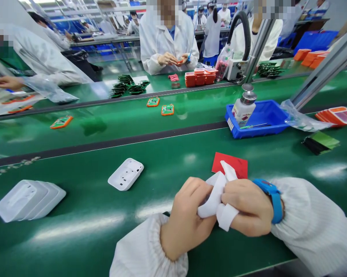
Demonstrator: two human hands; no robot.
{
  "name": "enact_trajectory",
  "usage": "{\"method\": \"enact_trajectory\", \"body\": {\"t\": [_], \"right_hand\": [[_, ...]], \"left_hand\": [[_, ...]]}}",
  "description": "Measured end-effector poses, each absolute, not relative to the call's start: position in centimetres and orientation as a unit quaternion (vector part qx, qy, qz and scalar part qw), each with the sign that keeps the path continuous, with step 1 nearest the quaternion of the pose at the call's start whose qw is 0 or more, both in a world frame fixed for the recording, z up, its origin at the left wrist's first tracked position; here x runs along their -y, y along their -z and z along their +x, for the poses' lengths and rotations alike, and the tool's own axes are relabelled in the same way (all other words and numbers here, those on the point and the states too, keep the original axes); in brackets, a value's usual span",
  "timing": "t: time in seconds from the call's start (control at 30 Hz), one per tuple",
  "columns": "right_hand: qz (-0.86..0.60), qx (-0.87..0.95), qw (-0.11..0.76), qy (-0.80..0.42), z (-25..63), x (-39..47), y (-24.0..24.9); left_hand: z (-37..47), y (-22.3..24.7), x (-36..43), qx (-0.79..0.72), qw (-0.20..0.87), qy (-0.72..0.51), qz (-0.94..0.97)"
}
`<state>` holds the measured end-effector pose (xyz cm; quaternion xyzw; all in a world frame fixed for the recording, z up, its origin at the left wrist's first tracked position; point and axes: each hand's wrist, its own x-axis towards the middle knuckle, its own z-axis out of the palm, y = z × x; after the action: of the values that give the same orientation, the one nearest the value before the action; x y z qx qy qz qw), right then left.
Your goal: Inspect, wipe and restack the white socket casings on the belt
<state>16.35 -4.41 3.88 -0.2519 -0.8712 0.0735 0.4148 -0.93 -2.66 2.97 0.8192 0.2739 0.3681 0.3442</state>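
My left hand [190, 215] is closed around a white curved piece [212, 202] that looks like a plastic casing, mostly hidden by the fingers. Pressed against it, my right hand [248, 207] grips a white wipe [227, 217], whose loose ends stick out above and below the fist. A red card [239, 166] lies flat on the green bench just beyond both hands. Left of them rests a single white plastic casing [126, 174] with small dark slots. Farther left, several similar casings [43, 200] lean together in a nested row.
A blue tray [265, 130] holds a white pump bottle [244, 109] and a thin green tool. Orange-framed circuit boards [167, 110] lie on the belt [118, 119] beyond. Dark green sheets [320, 142] and orange frames [336, 116] sit at right. A co-worker [170, 42] handles a small part opposite.
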Motion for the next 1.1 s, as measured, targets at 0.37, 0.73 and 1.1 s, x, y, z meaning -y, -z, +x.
{"method": "enact_trajectory", "body": {"t": [0.37,0.73,1.1], "right_hand": [[-0.179,0.890,0.418,0.027,16.64,4.37,-3.79],[-0.198,0.898,0.393,0.019,16.69,4.84,-4.43],[-0.193,0.897,0.397,0.035,16.77,5.06,-4.10]], "left_hand": [[-0.88,-2.80,3.02,-0.255,0.343,-0.385,0.818],[-0.95,-2.71,3.14,-0.255,0.330,-0.384,0.824],[-0.84,-2.92,3.33,-0.261,0.333,-0.374,0.825]]}}
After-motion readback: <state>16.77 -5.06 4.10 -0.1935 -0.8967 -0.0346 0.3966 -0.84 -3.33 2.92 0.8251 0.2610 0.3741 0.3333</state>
